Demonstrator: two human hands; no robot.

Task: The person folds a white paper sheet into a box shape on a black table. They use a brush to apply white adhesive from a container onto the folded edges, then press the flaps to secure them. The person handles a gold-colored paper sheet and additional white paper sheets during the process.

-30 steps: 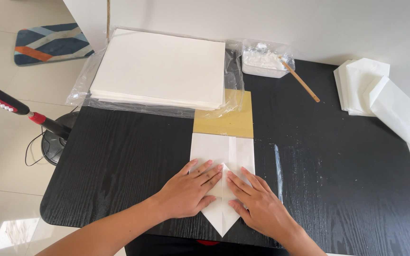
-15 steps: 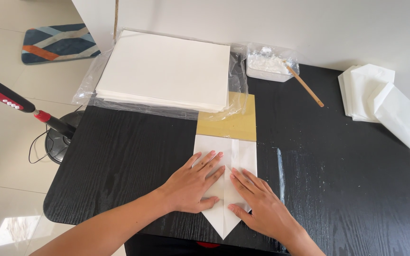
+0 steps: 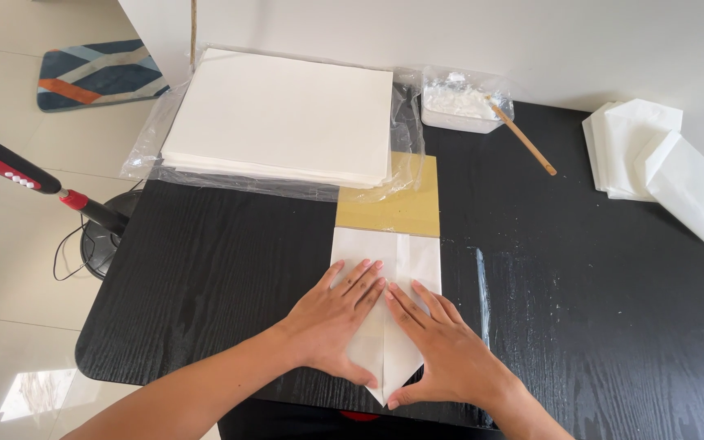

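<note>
Left hand point(image 3: 332, 322) and right hand point(image 3: 442, 350) lie flat, palms down, fingers spread, fingertips nearly meeting.

bare table point(image 3: 205, 277) left, paper stack point(image 3: 283, 114) blocking behind

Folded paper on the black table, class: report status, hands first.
Left hand and right hand both flat on the folded white paper. Paper lies on a tan board, point toward the table edge. Nothing in the way.
</note>
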